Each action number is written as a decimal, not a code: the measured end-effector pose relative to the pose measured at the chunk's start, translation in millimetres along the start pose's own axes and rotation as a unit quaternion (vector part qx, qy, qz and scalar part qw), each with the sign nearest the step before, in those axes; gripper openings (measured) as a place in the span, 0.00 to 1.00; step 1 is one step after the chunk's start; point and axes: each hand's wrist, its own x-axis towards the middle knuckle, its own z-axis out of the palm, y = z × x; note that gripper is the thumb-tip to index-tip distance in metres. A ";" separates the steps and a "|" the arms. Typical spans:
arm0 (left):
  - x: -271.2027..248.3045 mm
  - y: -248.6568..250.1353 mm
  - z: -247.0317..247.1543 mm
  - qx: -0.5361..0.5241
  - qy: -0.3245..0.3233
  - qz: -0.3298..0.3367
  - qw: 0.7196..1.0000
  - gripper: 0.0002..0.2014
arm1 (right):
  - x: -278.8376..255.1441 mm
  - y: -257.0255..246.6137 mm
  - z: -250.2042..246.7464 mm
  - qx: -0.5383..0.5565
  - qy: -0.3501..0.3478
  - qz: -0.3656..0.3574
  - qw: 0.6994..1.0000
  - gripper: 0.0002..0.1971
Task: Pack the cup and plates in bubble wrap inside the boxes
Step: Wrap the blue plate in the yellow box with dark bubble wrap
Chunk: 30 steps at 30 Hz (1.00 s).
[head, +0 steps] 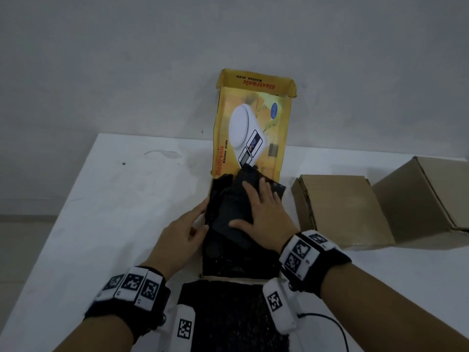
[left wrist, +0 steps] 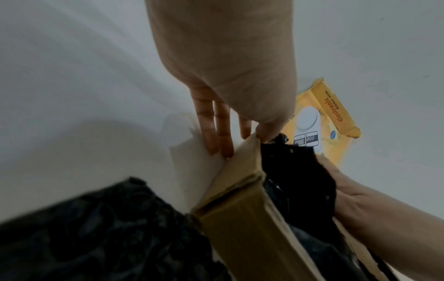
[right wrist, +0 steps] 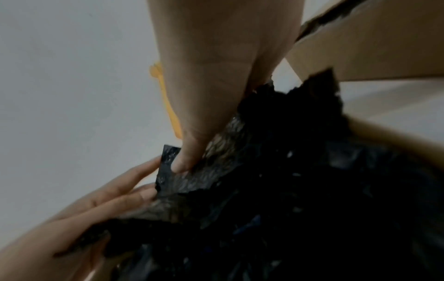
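The yellow kitchen-scale box (head: 241,276) lies open on the white table, its lid (head: 253,128) standing against the wall. Crumpled black bubble wrap (head: 228,207) fills it. My right hand (head: 264,209) lies flat on top of the wrap with straight, spread fingers. My left hand (head: 182,232) rests against the box's left wall (left wrist: 240,218), fingers straight along the outside and thumb over the rim touching the wrap (left wrist: 295,171). In the right wrist view my thumb (right wrist: 187,152) presses a wrap edge (right wrist: 288,161). No cup or plate shows; the wrap hides what is inside.
A second sheet of black bubble wrap (head: 228,316) lies at the table's near edge between my wrists. Two plain brown cardboard boxes (head: 340,209) (head: 426,194) stand to the right of the yellow box. The bare white tabletop (head: 101,199) stretches to the left.
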 end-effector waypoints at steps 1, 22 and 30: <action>-0.5 -0.8 0.4 -0.002 0.001 0.006 1.000 0.33 | 3.8 -1.5 4.1 -0.034 -0.034 -0.018 0.999 0.50; -2.8 -5.4 8.4 0.056 0.038 0.040 0.997 0.27 | 33.3 -10.1 -12.7 0.012 -0.070 -0.102 0.992 0.69; -1.8 -10.9 9.1 0.053 0.019 0.026 0.998 0.24 | 38.9 -24.5 -6.2 -0.047 -0.133 -0.076 0.987 0.69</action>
